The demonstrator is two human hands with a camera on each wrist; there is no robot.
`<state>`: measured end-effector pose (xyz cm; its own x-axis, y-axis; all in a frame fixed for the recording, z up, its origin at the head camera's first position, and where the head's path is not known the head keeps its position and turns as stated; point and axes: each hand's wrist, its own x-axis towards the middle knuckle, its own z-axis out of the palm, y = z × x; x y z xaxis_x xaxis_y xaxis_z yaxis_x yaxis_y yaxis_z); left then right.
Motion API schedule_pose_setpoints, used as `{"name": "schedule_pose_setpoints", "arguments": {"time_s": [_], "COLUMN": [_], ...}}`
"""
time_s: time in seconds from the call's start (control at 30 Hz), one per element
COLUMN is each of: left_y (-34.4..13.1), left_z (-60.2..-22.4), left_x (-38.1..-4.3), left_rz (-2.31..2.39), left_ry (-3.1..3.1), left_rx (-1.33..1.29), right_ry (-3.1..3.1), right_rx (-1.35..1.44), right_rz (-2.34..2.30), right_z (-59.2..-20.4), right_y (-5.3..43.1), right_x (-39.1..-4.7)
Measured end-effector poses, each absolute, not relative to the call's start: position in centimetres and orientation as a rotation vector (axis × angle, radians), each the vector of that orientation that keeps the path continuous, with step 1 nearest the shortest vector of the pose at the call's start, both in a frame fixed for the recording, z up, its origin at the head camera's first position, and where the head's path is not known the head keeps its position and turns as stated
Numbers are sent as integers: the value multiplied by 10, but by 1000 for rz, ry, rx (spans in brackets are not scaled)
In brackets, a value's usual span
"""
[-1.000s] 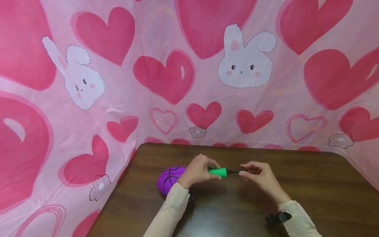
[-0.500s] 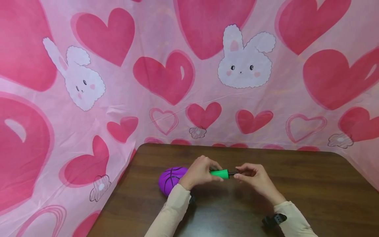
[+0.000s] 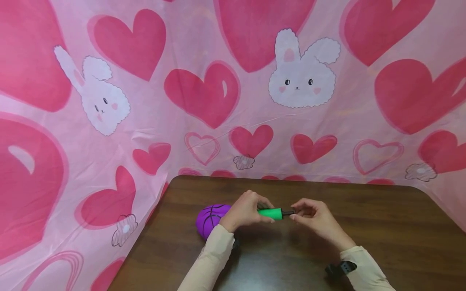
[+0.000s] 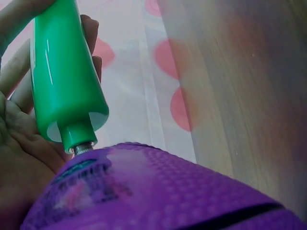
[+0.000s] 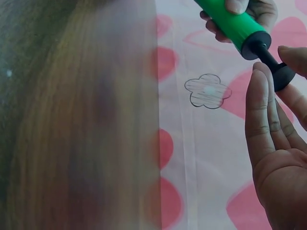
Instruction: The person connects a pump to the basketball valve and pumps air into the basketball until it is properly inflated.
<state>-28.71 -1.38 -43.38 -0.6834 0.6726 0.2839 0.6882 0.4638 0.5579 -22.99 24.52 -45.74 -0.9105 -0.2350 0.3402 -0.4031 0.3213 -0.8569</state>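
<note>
A green hand pump [image 3: 271, 213] lies level above the table, its barrel gripped by my left hand [image 3: 245, 210]. In the left wrist view, the pump's metal tip [image 4: 82, 148] meets the purple ball [image 4: 158, 187], which has black basketball lines and looks partly flattened. From the head, the ball [image 3: 210, 220] sits left of my left hand, partly hidden by it. My right hand [image 3: 316, 218] pinches the pump's round black handle [image 5: 284, 76] between thumb and fingers. A short length of black rod [image 3: 288, 213] shows between barrel and handle.
The dark brown wooden table [image 3: 291, 258] has rounded far corners. Behind it and to the left hangs a pink cloth [image 3: 204, 32] printed with hearts and rabbits. A black wrist camera strap [image 3: 341, 269] is on the right sleeve.
My right hand moved left, pushing the pump's rod into the barrel, then drew slightly back right. My left hand keeps its grip on the barrel; the ball barely shifts.
</note>
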Motion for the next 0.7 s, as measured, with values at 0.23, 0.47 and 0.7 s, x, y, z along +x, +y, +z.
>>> {"name": "schedule_pose_setpoints", "arguments": {"time_s": [0.23, 0.47, 0.7], "left_y": [-17, -24, -29], "left_z": [-434, -433, -433], "left_x": [-289, -293, -295], "left_rz": [-1023, -1024, -1066], "left_ry": [-2654, -2646, -2639], "left_rx": [-1230, -1191, -1163], "right_ry": [-2418, -2325, -2223], "right_rx": [582, 569, 608], "right_rz": [1679, 1719, 1762], "right_z": [-453, -446, -439], "right_y": [261, 282, 299], "right_x": [-230, -230, -230]}}
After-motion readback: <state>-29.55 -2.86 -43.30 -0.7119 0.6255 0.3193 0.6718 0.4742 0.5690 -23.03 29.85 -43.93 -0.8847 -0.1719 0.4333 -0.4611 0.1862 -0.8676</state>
